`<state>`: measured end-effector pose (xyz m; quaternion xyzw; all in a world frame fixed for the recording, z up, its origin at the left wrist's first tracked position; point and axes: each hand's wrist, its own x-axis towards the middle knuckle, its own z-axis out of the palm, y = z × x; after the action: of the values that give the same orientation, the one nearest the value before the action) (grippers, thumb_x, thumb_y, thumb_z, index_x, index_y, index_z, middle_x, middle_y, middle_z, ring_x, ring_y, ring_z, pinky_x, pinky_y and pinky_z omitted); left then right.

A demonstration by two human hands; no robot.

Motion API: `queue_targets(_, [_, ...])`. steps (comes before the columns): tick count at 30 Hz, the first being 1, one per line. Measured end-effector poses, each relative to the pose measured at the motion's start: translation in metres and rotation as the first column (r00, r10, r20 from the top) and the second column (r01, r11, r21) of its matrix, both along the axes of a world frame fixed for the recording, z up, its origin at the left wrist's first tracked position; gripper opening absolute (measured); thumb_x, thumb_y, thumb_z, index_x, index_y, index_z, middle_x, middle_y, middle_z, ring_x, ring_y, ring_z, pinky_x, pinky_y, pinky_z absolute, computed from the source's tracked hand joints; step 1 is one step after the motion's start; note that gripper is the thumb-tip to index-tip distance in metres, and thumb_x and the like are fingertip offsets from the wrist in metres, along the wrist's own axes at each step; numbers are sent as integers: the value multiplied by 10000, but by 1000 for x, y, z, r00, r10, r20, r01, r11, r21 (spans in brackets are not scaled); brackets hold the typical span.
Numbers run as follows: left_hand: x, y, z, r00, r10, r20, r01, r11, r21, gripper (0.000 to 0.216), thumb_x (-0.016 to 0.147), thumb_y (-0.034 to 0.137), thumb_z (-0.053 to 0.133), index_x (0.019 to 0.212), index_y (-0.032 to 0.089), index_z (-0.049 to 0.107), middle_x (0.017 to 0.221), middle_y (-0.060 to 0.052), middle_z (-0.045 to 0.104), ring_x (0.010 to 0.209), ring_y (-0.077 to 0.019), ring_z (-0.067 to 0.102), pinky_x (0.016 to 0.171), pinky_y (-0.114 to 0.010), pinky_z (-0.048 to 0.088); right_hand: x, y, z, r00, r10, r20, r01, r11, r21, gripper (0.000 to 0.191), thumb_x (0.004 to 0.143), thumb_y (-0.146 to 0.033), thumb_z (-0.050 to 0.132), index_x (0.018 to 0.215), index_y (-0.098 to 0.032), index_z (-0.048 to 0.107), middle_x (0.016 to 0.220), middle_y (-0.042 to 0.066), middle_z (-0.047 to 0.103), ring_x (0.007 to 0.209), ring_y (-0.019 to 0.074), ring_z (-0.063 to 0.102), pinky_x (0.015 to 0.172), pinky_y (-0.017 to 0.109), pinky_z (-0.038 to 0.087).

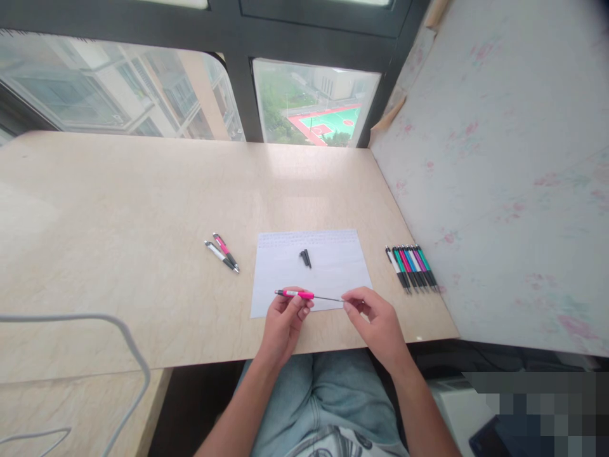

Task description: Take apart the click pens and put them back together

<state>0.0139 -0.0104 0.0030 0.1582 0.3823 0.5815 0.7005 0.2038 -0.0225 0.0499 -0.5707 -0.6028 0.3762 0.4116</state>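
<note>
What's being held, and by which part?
Left hand: pink pen barrel, near its open end. Right hand: thin refill protruding from it, by the far tip.

The pink pen barrel looks like smooth, glossy plastic; the sheet is matt paper. The counter has a smooth, stone-like, softly reflective finish. The jeans are faded denim cloth.

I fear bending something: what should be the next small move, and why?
Probably slide the thin dark refill straight in line with the tubular pink pen barrel: it juts from the barrel, which the left hand grips, while the right hand pinches the refill's far end.
</note>
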Motion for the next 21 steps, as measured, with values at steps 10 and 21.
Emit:
queue_targets(10, [-1, 0, 0, 999, -40, 0, 40, 999, 25, 175, 805, 257, 758, 919, 138, 699, 911, -68, 723, 740, -102, 656, 653, -177, 506, -19, 9, -4, 997, 18, -73, -23, 997, -72, 115, 873, -262, 594, 884, -191, 683, 860, 54, 686, 817, 194, 651, 732, 302, 534])
queue_targets(21, [-3, 1, 0, 994, 24, 102, -22, 999, -25, 212, 761, 240, 798, 916, 145, 688, 874, -59, 736, 702, -96, 665, 619, -158, 522, -33, 10, -8, 989, 15, -145, -22, 999, -47, 105, 860, -262, 613, 916, -193, 668, 878, 51, 671, 823, 185, 647, 738, 300, 543])
